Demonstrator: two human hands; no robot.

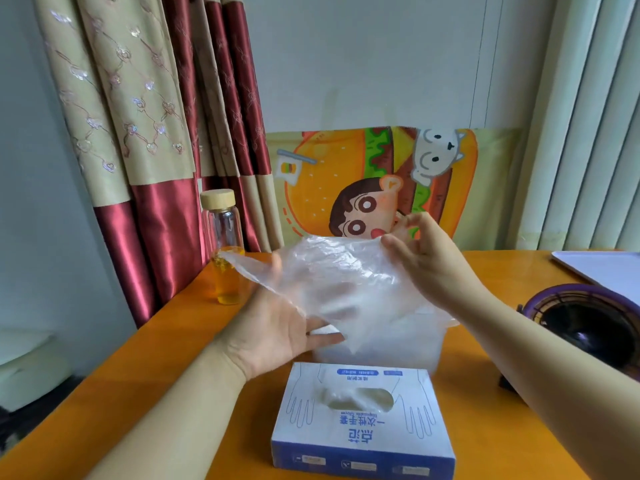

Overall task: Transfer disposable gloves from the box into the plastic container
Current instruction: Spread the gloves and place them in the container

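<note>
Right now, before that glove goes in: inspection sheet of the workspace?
Surface: orange table.
Job's things: glove box nearest the camera, slot up, film showing in it; one clear glove held in the air over the plastic container, which stands just behind the box.
Clutter: glass bottle with yellow liquid, far left; purple round object and white flat panel, right edge.
Grippers: left hand flat, fingers spread behind the glove; right hand pinches its top edge.
Cables: thin dark line down the wall; cannot tell if it is a cable.
Surroundings: curtain left, cartoon poster behind, blinds right.
</note>
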